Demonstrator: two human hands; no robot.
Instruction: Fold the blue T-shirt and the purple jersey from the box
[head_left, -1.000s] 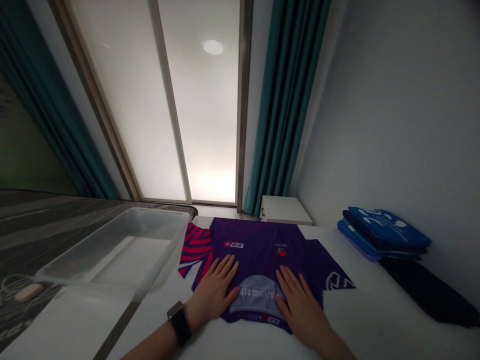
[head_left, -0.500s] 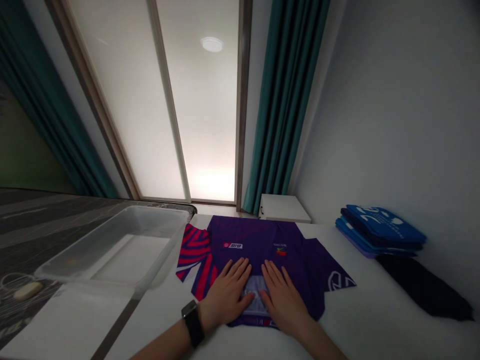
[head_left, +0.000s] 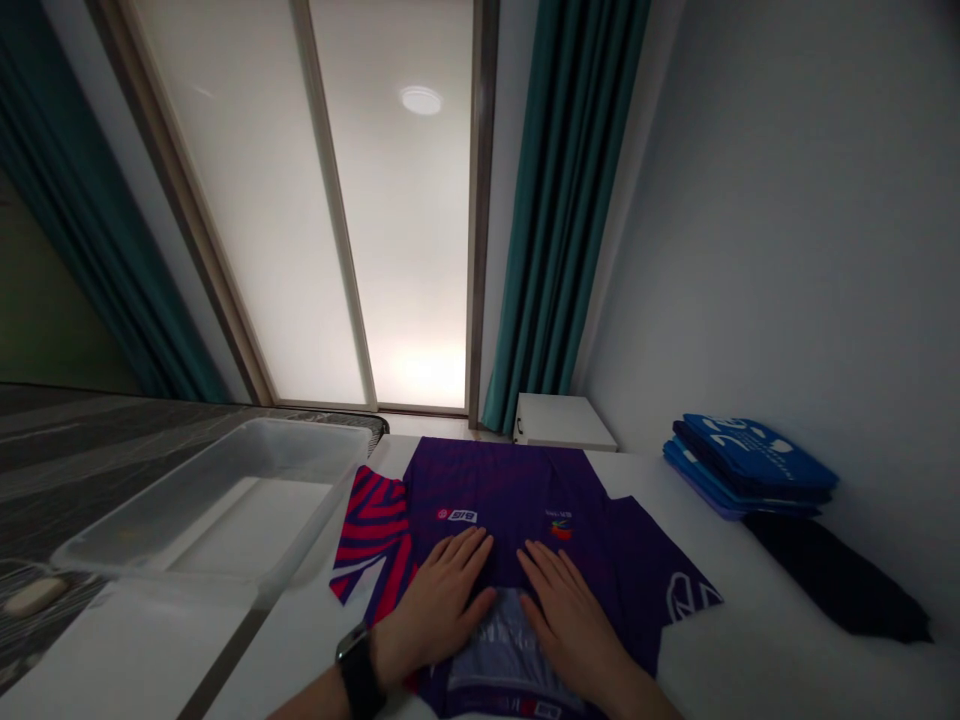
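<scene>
A purple T-shirt (head_left: 510,480) lies spread on the white table, its neck end toward me and one sleeve (head_left: 371,520) patterned in red and purple stripes. The other sleeve is plain purple with a white outline print. My left hand (head_left: 442,595), with a black watch (head_left: 358,665) on the wrist, rests flat on the shirt, fingers stretched forward. To its right my right hand (head_left: 566,615) also lies flat on the cloth, fingers extended. Between the hands shows a greyish, shiny inner patch (head_left: 506,640) of the shirt.
A translucent plastic bin (head_left: 292,570) stands at the left. Folded blue shirts (head_left: 750,460) are stacked at the right by the wall, with a dark cloth (head_left: 840,580) beside them. Behind the table is a white cabinet (head_left: 562,420). A beige object (head_left: 34,597) lies far left.
The shirt has shifted toward me and now reaches nearer the bottom of the view. Both hands remain flat on it, and more of the greyish patch shows between them.
</scene>
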